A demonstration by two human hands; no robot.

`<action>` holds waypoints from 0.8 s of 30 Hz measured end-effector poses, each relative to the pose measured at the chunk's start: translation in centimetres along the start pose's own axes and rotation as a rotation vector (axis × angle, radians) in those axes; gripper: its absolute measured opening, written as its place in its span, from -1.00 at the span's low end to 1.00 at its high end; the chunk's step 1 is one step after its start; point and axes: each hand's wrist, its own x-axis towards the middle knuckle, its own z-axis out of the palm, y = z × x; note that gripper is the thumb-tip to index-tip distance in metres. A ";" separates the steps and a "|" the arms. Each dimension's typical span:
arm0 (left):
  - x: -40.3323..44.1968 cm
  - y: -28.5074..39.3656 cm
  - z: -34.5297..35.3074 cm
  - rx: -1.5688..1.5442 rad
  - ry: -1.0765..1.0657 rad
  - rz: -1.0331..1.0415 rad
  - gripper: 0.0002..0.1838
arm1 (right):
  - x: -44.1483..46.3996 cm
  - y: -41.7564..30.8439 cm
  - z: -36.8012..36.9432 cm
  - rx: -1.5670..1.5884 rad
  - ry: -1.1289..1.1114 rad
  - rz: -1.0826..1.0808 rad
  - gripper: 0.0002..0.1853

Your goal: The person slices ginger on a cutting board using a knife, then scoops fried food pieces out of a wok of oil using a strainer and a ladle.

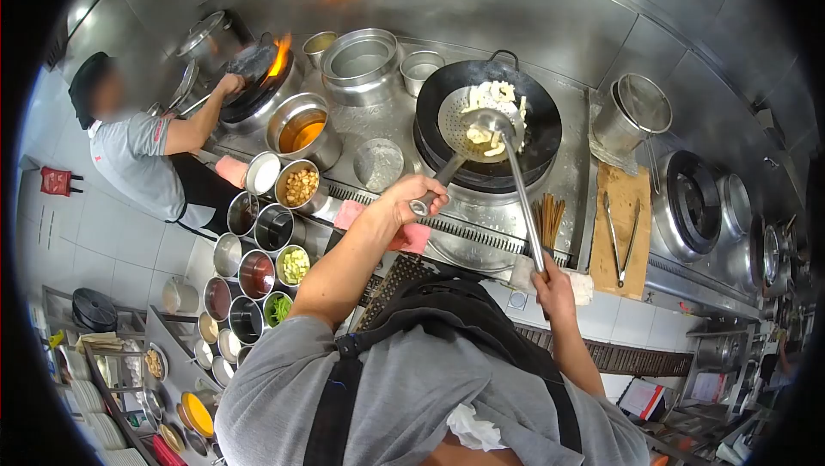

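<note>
My left hand (415,199) is closed around the handle of a perforated skimmer (451,122), whose round, holed bowl sits over the black wok (546,113). My right hand (557,288) grips the long handle of a metal ladle (520,187). The ladle's bowl lies over the skimmer, among pale sliced pieces of food (491,94). Some pieces rest on the skimmer and a few are in the ladle. What lies beneath the skimmer is mostly hidden.
At left a co-worker (142,152) holds a flaming wok (252,62). Pots, including one with orange liquid (302,131), and several ingredient containers (258,274) stand left. Tongs (632,242) lie on a brown board (620,187) at right, near a strainer pot (620,115).
</note>
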 end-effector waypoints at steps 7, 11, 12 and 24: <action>0.6 -0.6 -0.8 -0.068 0.020 -0.057 -0.95 | -0.1 -1.3 0.0 -0.043 0.081 -0.049 -0.49; 0.1 -0.7 -0.2 -0.021 0.004 0.010 -0.93 | -0.9 -2.4 -0.3 -0.014 0.082 -0.061 -0.45; -0.3 -0.5 0.3 -0.017 0.005 0.002 -0.93 | 0.0 -1.8 0.4 -0.098 0.133 -0.163 -0.45; 1.1 -0.6 -0.7 -0.159 -0.048 -0.038 -0.93 | -3.6 -4.4 -3.4 -0.115 0.053 0.064 -0.49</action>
